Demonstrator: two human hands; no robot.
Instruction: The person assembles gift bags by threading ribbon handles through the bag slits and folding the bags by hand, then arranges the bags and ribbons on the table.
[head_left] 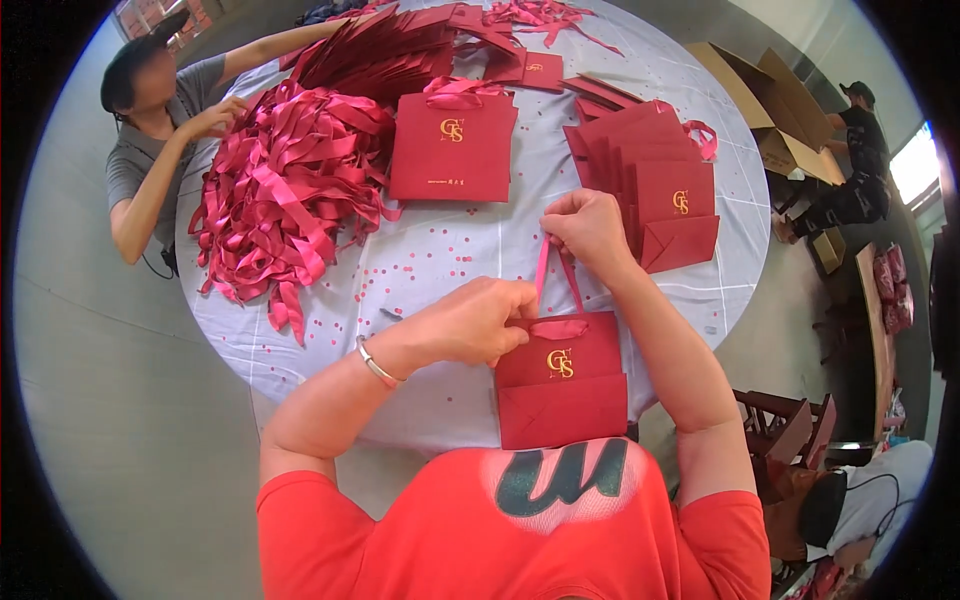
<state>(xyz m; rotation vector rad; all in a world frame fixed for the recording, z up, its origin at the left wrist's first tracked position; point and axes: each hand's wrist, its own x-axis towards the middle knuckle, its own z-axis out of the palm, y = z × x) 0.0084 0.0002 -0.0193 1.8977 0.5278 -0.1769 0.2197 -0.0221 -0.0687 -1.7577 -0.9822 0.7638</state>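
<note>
A red paper gift bag with gold lettering lies folded flat in front of me at the table's near edge. Above its top edge my right hand pinches a pink ribbon and draws it upward in a loop. My left hand is closed at the bag's upper left corner, thumb and fingers on the edge beside the ribbon. What lies under those fingers is partly hidden. A second ribbon handle hangs across the front of the bag.
A big heap of pink ribbons lies at left, near a co-worker reaching over the table. Red bags stand or lie stacked beyond, with more bags at right. Red confetti dots the white tablecloth. An open carton stands at far right.
</note>
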